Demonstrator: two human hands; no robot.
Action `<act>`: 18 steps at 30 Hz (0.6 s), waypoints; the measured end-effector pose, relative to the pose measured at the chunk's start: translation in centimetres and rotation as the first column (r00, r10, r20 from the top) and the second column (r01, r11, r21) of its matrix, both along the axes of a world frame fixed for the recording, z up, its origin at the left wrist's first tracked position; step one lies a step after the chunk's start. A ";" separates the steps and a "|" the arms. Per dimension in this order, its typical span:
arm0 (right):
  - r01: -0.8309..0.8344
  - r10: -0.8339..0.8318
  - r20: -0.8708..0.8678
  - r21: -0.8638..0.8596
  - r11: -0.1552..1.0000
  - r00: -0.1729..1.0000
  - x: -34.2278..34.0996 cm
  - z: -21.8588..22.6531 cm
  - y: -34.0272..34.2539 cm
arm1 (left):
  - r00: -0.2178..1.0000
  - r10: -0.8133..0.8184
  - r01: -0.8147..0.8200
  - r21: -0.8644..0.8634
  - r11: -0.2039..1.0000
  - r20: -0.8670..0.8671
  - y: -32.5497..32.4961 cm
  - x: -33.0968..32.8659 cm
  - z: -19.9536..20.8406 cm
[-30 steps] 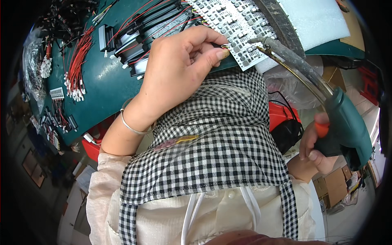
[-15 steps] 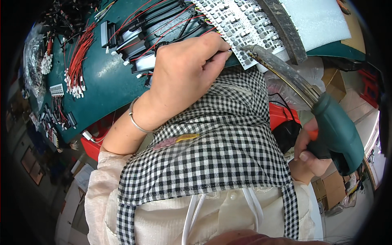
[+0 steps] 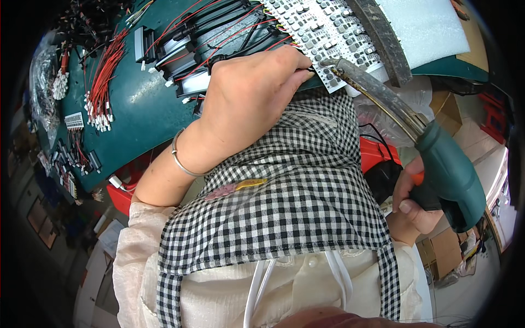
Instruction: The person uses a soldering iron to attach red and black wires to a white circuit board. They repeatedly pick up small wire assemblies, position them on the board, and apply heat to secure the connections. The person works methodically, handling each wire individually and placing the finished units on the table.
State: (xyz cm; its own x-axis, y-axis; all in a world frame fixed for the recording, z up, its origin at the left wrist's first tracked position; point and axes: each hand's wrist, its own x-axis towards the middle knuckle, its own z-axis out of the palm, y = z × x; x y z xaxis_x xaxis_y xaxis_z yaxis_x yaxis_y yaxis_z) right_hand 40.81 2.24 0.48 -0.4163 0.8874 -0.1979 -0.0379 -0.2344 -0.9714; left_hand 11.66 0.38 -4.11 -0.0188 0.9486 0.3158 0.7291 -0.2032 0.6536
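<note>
My left hand (image 3: 246, 95), with a bangle at the wrist, is closed in a pinch at the near-left edge of a white circuit board (image 3: 306, 35). A short dark wire end (image 3: 311, 69) shows at its fingertips. My right hand (image 3: 413, 210) grips the handle of a green soldering gun (image 3: 451, 169) with an orange trigger. Its long metal barrel points up and left. The tip sits at the board's near corner, just right of my left fingertips; whether it touches the board I cannot tell. Small dark and silver components cover the board in rows.
A dark, worn bar (image 3: 383, 41) lies across the board, beside a white foam sheet (image 3: 426, 30). Black-cased parts with red wires (image 3: 186, 54) lie left of the board. Further left on the green table (image 3: 142, 117) are red wire bundles (image 3: 104, 87) and a clear plastic bag (image 3: 46, 93).
My left fingertips have shifted slightly right along the board edge, and a dark wire end now shows there. The soldering gun has moved slightly left and up.
</note>
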 end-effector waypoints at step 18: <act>0.128 -0.129 0.016 0.036 0.991 0.992 -1.2 -0.2 -1.0 | 0.997 -0.018 0.022 0.056 0.998 -0.070 0.1 0.1 0.0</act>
